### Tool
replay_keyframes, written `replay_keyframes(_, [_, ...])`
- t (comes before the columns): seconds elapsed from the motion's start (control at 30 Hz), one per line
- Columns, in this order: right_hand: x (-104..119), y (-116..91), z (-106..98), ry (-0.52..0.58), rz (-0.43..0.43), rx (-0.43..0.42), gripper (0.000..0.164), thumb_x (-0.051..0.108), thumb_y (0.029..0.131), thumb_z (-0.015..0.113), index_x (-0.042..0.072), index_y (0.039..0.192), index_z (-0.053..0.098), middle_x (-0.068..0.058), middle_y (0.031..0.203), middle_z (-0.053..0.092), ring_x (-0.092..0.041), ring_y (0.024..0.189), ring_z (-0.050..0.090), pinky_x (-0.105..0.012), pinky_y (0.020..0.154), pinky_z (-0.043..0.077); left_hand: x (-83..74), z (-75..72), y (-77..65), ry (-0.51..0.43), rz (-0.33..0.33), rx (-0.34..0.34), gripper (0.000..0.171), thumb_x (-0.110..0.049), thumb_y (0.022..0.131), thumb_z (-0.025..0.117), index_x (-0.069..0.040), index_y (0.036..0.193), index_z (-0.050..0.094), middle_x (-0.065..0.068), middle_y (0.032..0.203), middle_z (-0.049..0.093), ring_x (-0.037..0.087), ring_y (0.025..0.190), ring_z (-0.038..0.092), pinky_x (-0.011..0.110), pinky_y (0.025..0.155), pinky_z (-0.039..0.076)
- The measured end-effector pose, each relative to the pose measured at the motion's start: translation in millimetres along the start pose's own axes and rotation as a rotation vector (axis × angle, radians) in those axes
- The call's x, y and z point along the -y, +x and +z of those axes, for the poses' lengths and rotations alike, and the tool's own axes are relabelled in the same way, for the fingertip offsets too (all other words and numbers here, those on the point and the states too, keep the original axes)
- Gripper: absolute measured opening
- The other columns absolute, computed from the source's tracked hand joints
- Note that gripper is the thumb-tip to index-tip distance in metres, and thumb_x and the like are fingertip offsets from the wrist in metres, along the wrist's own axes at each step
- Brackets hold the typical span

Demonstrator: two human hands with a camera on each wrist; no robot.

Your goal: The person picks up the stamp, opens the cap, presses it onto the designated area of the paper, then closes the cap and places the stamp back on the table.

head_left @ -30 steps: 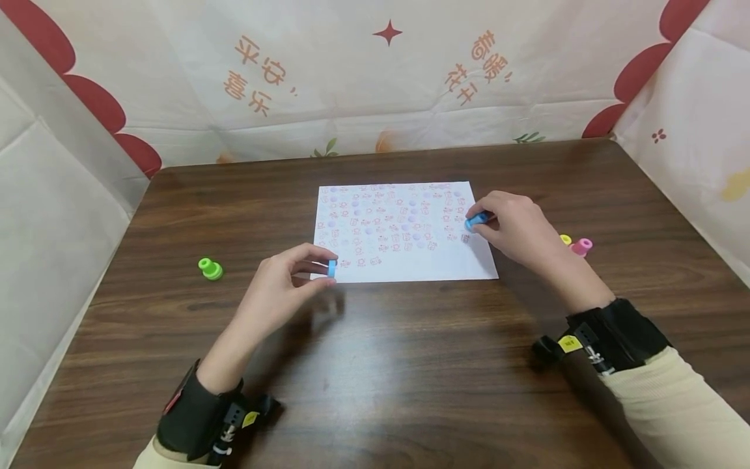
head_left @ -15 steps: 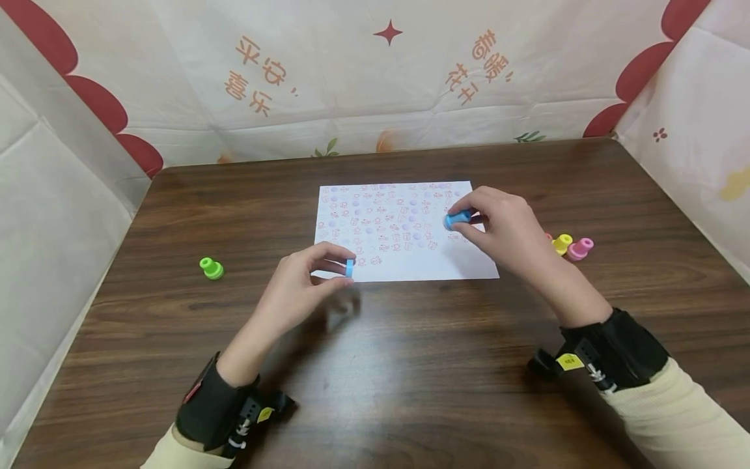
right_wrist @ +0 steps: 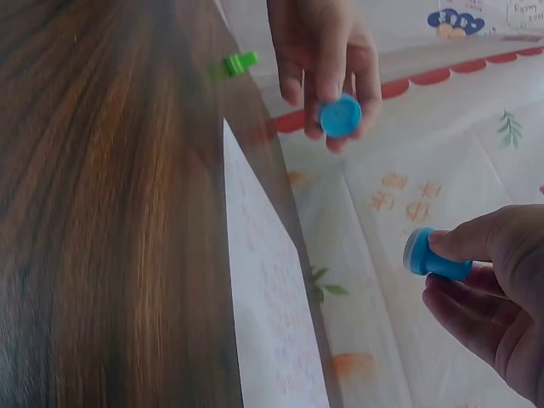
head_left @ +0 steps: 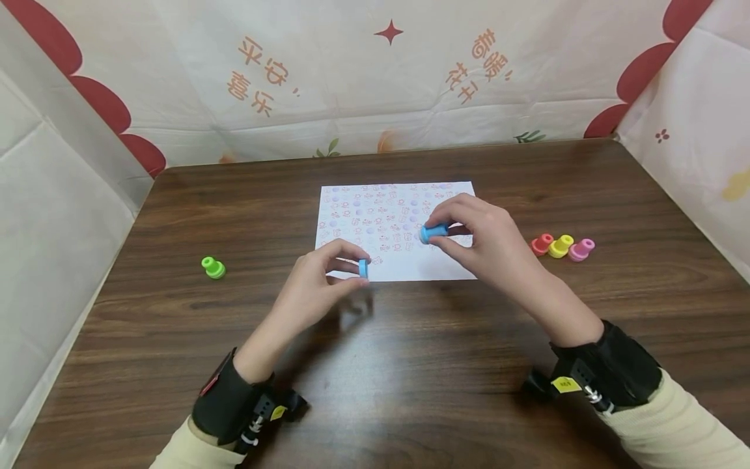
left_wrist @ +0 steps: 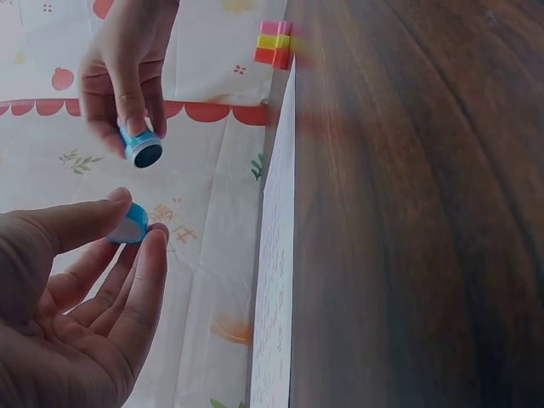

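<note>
My right hand [head_left: 489, 241] pinches a blue stamp [head_left: 433, 233] between thumb and fingers, held sideways over the paper. Its dark stamping face shows in the left wrist view. My left hand [head_left: 319, 280] pinches a small round blue cap [head_left: 363, 268] by its edges, near the front edge of the paper. Stamp and cap face each other, a gap between them. Under both hands lies a white sheet of paper [head_left: 410, 267], printed with rows of small red and purple marks; the right hand covers part of its right side.
A green stamp [head_left: 213, 268] stands by itself on the left of the brown wooden table [head_left: 375, 391]. To the right are a red stamp [head_left: 541, 244], a yellow stamp [head_left: 561, 246] and a pink stamp [head_left: 581, 249] in a row. A patterned white cloth [head_left: 351, 78] hangs behind.
My right hand has lifted the stamp off the paper's right side and moved it left. My left hand has shifted right with the cap. The red and yellow stamps have come into view.
</note>
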State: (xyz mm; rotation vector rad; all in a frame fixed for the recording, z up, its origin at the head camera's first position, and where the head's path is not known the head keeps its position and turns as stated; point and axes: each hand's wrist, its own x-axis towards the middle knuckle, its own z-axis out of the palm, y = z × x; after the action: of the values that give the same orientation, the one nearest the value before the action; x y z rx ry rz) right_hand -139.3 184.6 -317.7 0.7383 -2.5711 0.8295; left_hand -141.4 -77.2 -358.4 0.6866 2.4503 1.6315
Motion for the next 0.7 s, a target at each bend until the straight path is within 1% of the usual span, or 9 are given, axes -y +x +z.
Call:
replay_keyframes(0.23, [12.9, 0.7, 7.4, 0.060, -0.042, 0.006, 0.023, 0.009, 0.074, 0.081, 0.008, 0.094, 0.069, -0.002, 0.096, 0.066, -0.010, 0.088, 0.063, -0.037, 0.075, 0.062, -0.6, 3.6, 0.4, -0.020, -0.010, -0.003, 0.023, -0.005, 0.083, 0.073, -0.007, 0.104, 0.064, 0.009, 0.107, 0.069, 0.016, 0.094, 0.068, 0.046, 0.080, 0.060])
replay_keyframes(0.57, [29.0, 1.9, 21.1, 0.163, -0.097, 0.024, 0.021, 0.005, 0.076, 0.079, 0.006, 0.093, 0.067, -0.001, 0.094, 0.066, -0.009, 0.087, 0.063, -0.032, 0.076, 0.062, -2.0, 8.9, 1.1, -0.050, 0.020, -0.012, 0.024, -0.005, 0.083, 0.073, -0.006, 0.104, 0.063, 0.010, 0.106, 0.069, 0.016, 0.094, 0.068, 0.044, 0.079, 0.061])
replay_keyframes(0.7, [33.0, 2.2, 26.4, 0.178, -0.095, 0.041, 0.020, 0.006, 0.077, 0.078, 0.007, 0.093, 0.067, -0.001, 0.095, 0.065, -0.009, 0.088, 0.063, -0.031, 0.077, 0.062, -3.5, 10.1, 1.1, -0.063, 0.021, -0.019, 0.024, -0.005, 0.083, 0.073, -0.007, 0.105, 0.063, 0.010, 0.106, 0.069, 0.016, 0.094, 0.068, 0.042, 0.078, 0.061])
